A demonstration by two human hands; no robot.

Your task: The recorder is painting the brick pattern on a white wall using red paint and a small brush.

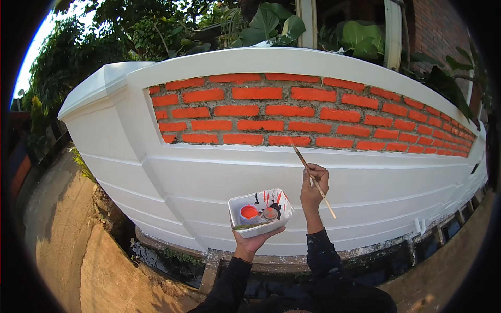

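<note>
My right hand point(315, 184) is closed round a thin wooden paintbrush point(324, 197). The brush slants up to the left, and its tip is at the lower edge of an orange brick point(289, 141) in the bottom row. Whether the bristles touch the brick I cannot tell. My left hand point(255, 242) supports a white plastic tub point(261, 228) from below. Inside the tub sit a small cup of orange paint point(249, 211) and a second small round container point(270, 213). Orange and black smears mark the tub's inner wall. A stick-like thing lies along its near side.
The white wall point(250, 180) frames the orange brick panel with its grey mortar joints. Along the wall's foot runs a drainage ditch point(177, 268) with dark water. A dirt path point(112, 261) lies to the left. Leafy plants point(271, 26) rise behind the wall's top.
</note>
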